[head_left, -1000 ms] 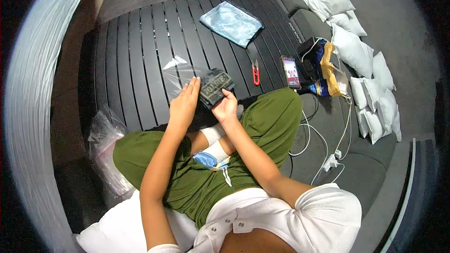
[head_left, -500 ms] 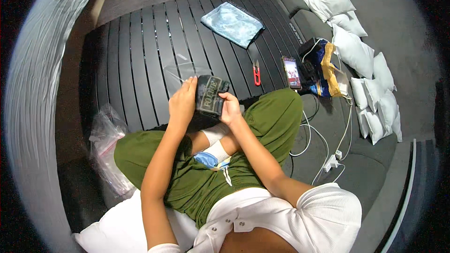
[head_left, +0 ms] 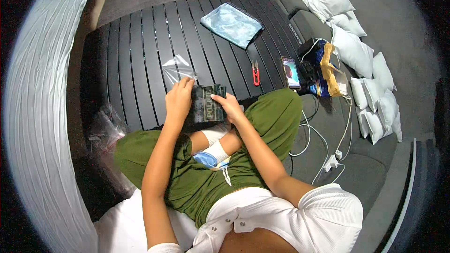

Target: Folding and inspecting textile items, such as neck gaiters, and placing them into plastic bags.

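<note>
A dark, flat, rectangular folded piece point(head_left: 202, 107) with pale printed lettering lies between my two hands above my crossed legs. My right hand point(head_left: 230, 108) grips its right edge, thumb pressed on the face. Clear plastic film point(head_left: 177, 67) spreads out beyond my left hand point(head_left: 179, 99). That hand's fingers are closed at the folded piece's upper left corner, with the film's edge beside them. Whether the film wraps round the dark piece, I cannot tell.
On the black slatted table point(head_left: 140, 65) rest a light blue folded pouch point(head_left: 231, 24) and red-handled thread snips point(head_left: 256, 74). A lit phone point(head_left: 290, 72) leans by a blue-and-yellow bag point(head_left: 326, 68). White cables point(head_left: 323, 145), white pillows point(head_left: 349, 51) and clear plastic bags point(head_left: 110, 136) surround me.
The dark piece has spread wider to the left and tipped flatter. My left hand has shifted slightly left and down, and my right thumb now lies across its face.
</note>
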Available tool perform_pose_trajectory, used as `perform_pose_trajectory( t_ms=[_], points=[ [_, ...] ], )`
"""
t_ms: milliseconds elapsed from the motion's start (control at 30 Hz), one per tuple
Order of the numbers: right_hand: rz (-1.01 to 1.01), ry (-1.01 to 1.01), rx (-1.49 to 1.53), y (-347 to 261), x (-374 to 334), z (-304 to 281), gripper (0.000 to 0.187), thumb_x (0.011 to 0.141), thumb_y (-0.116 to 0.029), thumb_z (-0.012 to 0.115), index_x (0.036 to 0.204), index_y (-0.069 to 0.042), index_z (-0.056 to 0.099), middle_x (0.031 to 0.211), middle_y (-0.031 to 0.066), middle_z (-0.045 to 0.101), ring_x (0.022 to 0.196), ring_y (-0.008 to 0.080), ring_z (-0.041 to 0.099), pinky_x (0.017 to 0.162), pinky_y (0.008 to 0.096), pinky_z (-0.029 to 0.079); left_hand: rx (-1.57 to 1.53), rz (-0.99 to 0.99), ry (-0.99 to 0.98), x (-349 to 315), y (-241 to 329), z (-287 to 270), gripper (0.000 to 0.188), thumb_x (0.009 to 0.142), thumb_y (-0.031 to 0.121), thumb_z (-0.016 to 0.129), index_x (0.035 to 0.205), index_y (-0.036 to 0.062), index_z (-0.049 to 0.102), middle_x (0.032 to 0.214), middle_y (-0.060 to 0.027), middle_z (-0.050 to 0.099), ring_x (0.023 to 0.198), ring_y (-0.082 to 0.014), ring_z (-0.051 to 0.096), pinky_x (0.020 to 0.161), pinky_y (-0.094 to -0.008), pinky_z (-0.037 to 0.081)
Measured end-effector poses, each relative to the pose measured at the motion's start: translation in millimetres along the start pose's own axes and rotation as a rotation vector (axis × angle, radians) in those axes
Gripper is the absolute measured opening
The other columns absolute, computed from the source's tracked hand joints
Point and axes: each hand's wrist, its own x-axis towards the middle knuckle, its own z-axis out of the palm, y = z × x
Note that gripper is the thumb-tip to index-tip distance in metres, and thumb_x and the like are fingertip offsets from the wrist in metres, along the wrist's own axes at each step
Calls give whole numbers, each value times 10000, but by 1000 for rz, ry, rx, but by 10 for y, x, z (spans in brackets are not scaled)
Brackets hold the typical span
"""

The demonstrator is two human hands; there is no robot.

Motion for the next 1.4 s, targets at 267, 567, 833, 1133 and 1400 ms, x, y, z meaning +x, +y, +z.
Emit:
perform_pose_trajectory(
  t_ms=[267, 567, 833, 1133, 1400],
  points=[
    [5, 106, -9, 8, 64, -24, 222, 845, -220, 546, 919, -12, 576, 823, 27, 604, 707, 111, 553, 651, 260, 440, -95, -32, 13, 36, -139, 56, 272, 734, -5, 491, 960, 109, 594, 988, -17, 573, 804, -226, 586, 619, -342, 488],
    [56, -11, 108, -178, -93, 10, 235, 728, -31, 613, 951, 3, 548, 856, 65, 609, 724, 151, 591, 648, 294, 494, -175, 67, 41, 115, -231, -130, 332, 722, -5, 486, 1002, 147, 577, 1018, -12, 580, 867, -219, 581, 666, -338, 495],
    [49, -193, -5, -301, -178, 1, 225, 733, -68, 586, 946, 0, 560, 847, 51, 606, 736, 138, 584, 665, 286, 477, -153, 102, 7, 142, -230, -108, 376, 711, -12, 507, 1047, 150, 550, 1042, -13, 563, 865, -226, 578, 664, -333, 489],
    [347, -474, 641, -283, 65, 102, 323, 802, -100, 510, 1093, 38, 494, 1043, 172, 576, 963, 277, 570, 890, 438, 427, -99, 160, 7, 131, -67, -241, 397, 687, -19, 513, 1049, 138, 551, 1033, 10, 558, 837, -206, 576, 623, -327, 492],
    [213, -410, 932, -179, 232, 216, 373, 846, -213, 421, 1118, 37, 474, 1093, 183, 550, 999, 315, 545, 916, 471, 394, -55, 178, 30, 113, -85, -259, 455, 675, -20, 515, 1099, 146, 538, 1051, 25, 555, 769, -190, 561, 612, -315, 494]
  ],
)
